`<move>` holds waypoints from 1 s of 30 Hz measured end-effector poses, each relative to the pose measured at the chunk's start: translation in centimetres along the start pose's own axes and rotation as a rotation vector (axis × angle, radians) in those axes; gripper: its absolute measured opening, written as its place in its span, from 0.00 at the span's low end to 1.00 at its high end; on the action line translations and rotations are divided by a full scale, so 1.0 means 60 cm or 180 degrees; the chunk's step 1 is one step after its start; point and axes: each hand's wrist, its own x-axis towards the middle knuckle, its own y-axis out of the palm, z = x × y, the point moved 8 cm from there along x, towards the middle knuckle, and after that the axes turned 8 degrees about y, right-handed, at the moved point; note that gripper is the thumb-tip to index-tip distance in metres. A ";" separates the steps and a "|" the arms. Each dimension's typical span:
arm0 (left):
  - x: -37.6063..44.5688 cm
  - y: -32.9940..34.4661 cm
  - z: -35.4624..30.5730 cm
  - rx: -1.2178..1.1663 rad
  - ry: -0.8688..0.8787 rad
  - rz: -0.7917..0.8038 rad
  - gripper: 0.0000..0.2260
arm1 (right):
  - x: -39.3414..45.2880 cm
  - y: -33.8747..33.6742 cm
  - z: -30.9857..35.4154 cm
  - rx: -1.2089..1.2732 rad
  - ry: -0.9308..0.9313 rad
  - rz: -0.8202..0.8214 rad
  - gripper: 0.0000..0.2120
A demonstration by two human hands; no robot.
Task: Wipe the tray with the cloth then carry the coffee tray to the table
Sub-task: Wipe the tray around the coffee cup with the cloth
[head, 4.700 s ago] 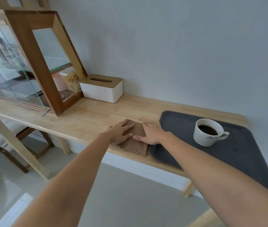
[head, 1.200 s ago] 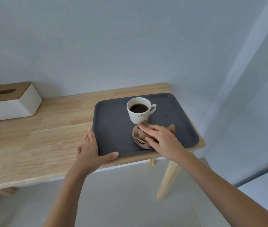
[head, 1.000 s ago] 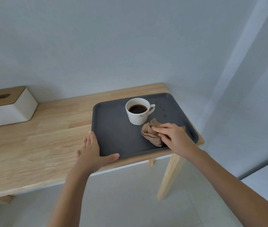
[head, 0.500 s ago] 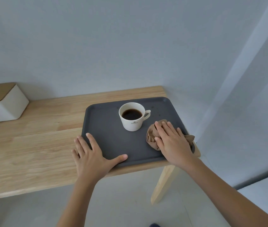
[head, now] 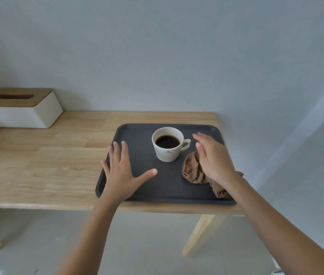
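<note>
A dark grey tray (head: pixel 143 133) lies at the right end of a wooden shelf table (head: pixel 48 165). On it stands a white cup (head: pixel 168 153) of black coffee, handle pointing right. A crumpled brown cloth (head: pixel 192 171) lies on the tray to the right of the cup and trails toward the tray's near right corner. My left hand (head: pixel 121 171) lies flat on the tray's left edge with fingers spread. My right hand (head: pixel 212 157) is over the cloth, palm on it, fingers straight and reaching past it toward the cup handle, not curled around it.
A white tissue box (head: pixel 22 114) with a wooden lid stands at the back left against the grey wall. The table ends just right of the tray, with a slanted wooden leg (head: pixel 202 233) below. Pale floor lies beneath.
My right hand slid the cloth from in front of the cup to the tray's right side, then stretched its fingers forward past it. My left hand shifted further onto the tray's left edge.
</note>
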 end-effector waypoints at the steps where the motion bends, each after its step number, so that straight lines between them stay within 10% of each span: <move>1: 0.009 0.002 -0.016 -0.0298 0.0078 -0.0027 0.54 | 0.009 0.005 0.003 0.0067 0.0049 0.0078 0.18; 11: 0.074 0.027 -0.059 -0.1593 0.0420 -0.0326 0.30 | 0.047 0.025 0.015 0.0351 0.0074 0.0081 0.15; 30: 0.186 -0.102 0.074 -0.1870 0.0403 -0.0385 0.25 | 0.171 0.153 0.151 0.0946 0.0237 0.0385 0.18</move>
